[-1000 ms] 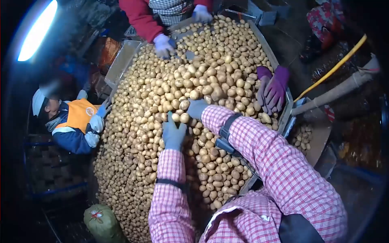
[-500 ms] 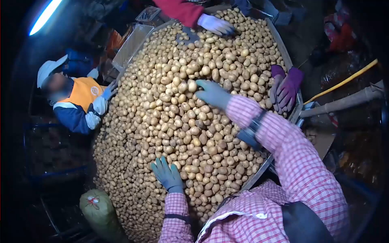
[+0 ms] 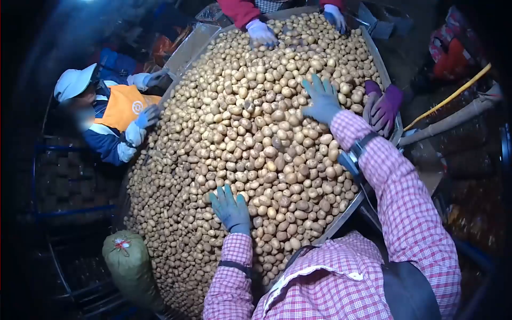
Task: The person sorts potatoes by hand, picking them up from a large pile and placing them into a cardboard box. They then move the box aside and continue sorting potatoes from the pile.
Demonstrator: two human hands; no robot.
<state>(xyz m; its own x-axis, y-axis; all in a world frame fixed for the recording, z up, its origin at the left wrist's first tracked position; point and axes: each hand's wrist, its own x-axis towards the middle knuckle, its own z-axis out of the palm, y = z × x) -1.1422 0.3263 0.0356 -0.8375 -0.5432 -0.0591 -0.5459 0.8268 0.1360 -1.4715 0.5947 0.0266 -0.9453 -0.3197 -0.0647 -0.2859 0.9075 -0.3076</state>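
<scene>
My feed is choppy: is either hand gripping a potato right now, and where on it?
Nothing is held. The left hand and the right hand both lie flat, fingers spread, on the potatoes.

My left hand (image 3: 230,209) and right hand (image 3: 321,100) wear teal gloves (image 3: 326,106); pink-checked sleeves (image 3: 397,197), black wrist straps (image 3: 233,265), dark bib (image 3: 408,292) at five o'clock.

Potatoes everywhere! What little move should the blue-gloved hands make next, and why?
Probably close the right hand on a potato under it: both it and the left hand lie flat on the potatoes, fingers spread, holding nothing.
</scene>
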